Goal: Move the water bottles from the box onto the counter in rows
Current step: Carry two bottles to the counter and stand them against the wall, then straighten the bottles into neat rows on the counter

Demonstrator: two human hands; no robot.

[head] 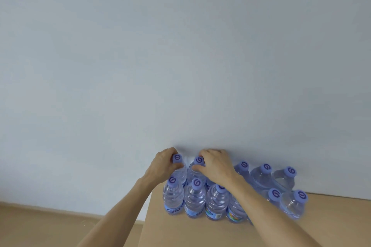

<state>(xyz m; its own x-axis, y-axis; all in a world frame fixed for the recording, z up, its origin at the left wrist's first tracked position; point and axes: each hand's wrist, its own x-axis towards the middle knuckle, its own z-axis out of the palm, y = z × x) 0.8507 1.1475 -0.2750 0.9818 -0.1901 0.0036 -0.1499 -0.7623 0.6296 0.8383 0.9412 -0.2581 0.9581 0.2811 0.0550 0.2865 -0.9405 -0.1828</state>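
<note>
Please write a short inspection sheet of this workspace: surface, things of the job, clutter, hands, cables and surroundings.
Surface: tan counter, bottles near its back left corner.
Job's things: clear water bottles with purple caps, upright in two rows against the wall; front row complete at the left, back row behind it. Box not in view.
Clutter: nothing seen.
Hands: left hand grips the neck of the back-left bottle; right hand grips the bottle beside it.
Cables: nothing seen.
Surroundings: plain pale wall; tan floor at lower left.
</note>
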